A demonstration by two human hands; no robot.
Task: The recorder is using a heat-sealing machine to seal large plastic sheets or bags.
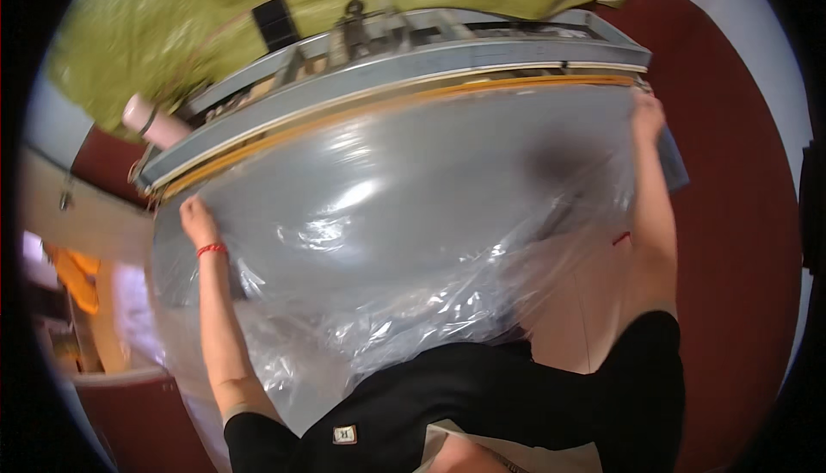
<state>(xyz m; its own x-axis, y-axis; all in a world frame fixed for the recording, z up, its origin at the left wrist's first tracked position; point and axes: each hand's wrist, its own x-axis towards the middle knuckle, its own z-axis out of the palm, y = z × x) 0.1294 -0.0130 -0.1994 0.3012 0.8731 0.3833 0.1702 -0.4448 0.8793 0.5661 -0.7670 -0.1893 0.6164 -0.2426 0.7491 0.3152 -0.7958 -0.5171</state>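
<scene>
A see-through plastic sheet (pixel 447 301) lies over a grey work surface (pixel 447 154), smooth toward the far side and crumpled close to my body. My left hand (pixel 198 219), with a red string at its wrist, is closed on the sheet near the surface's left side. At the far right corner, my right hand (pixel 648 117) is also closed on the sheet, beside the end of an orange strip (pixel 413 94). That strip runs along the far edge of the surface. Both arms are stretched forward and wide apart. The fingertips are small and partly blurred.
Beyond the surface stands a long grey metal trough (pixel 482 53) holding metal parts. A pink cylinder (pixel 155 122) lies at its left end, and a black flat object (pixel 275 24) stands behind it. Yellow-green woven sheeting (pixel 189 25) covers the back. Dark red floor (pixel 731 241) shows at right.
</scene>
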